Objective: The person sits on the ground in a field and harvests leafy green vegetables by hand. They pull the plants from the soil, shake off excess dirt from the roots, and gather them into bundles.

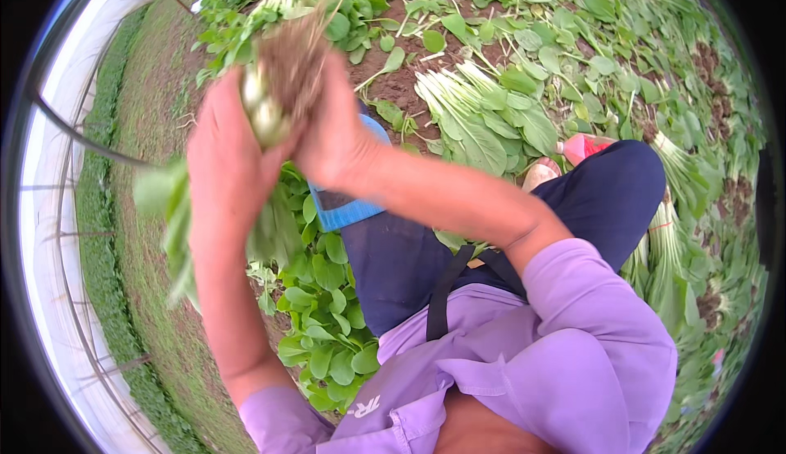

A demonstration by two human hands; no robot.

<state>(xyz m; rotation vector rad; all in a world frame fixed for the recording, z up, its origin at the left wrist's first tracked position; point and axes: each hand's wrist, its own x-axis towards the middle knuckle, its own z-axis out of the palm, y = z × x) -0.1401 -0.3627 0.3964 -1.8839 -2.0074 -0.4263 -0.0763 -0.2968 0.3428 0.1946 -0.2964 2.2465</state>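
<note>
A bunch of leafy greens [265, 110] is held up in front of me, its pale stem bases and brown soil-covered roots [291, 64] pointing up and away. My left hand [224, 147] wraps the stems, and the leaves hang below and to the left of it. Against the root side presses my right hand [334, 125], its fingers partly hidden behind the roots. Both hands and the bunch are motion-blurred. Beyond my right forearm, a pile of trimmed greens [473, 110] with clean white stems lies on the soil.
Rooted greens [325, 337] grow beside my left leg. Pulled bunches [669, 239] lie along the right, one tied with a red band. A pink-and-white container [583, 147] is near my right knee. A blue-edged item [350, 211] lies at my left knee. Greenhouse poles [92, 138] stand left.
</note>
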